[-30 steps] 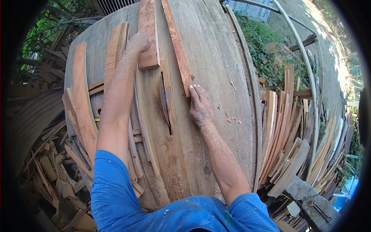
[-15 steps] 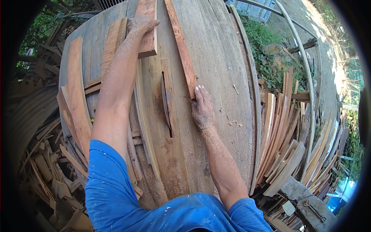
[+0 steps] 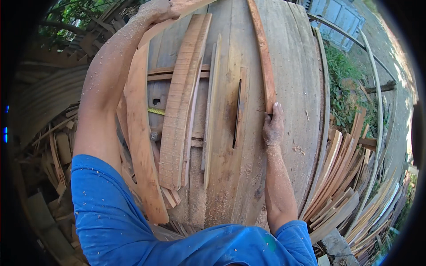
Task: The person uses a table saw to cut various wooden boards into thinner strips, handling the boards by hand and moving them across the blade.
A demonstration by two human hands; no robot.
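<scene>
My left hand [image 3: 156, 12], dusted with sawdust, reaches to the far left with its fingers closed on a wooden board [image 3: 186, 8]. That board lies aslant and runs out of view at the top. My right hand [image 3: 273, 127] grips the near end of a long reddish wooden strip [image 3: 262, 44], fingers along its right side. The strip lies lengthwise on the worn plank tabletop [image 3: 293, 88], its far end out of view. Left of my right hand, a dark narrow slot [image 3: 237, 113] opens in the tabletop; whether a blade is in it, I cannot tell.
On the left of the table lie a rough-sawn board [image 3: 183, 102], a smooth curved board [image 3: 144, 146] and a yellow measuring tape [image 3: 156, 111]. Several offcuts [image 3: 341, 164] are stacked beyond the right edge. Scrap wood [image 3: 57, 155] is heaped at the left. Wood shavings [image 3: 298, 150] dot the tabletop.
My left hand has carried its board to the far left, uncovering the rough-sawn board. The view has swung left. My right hand stays at the strip's near end.
</scene>
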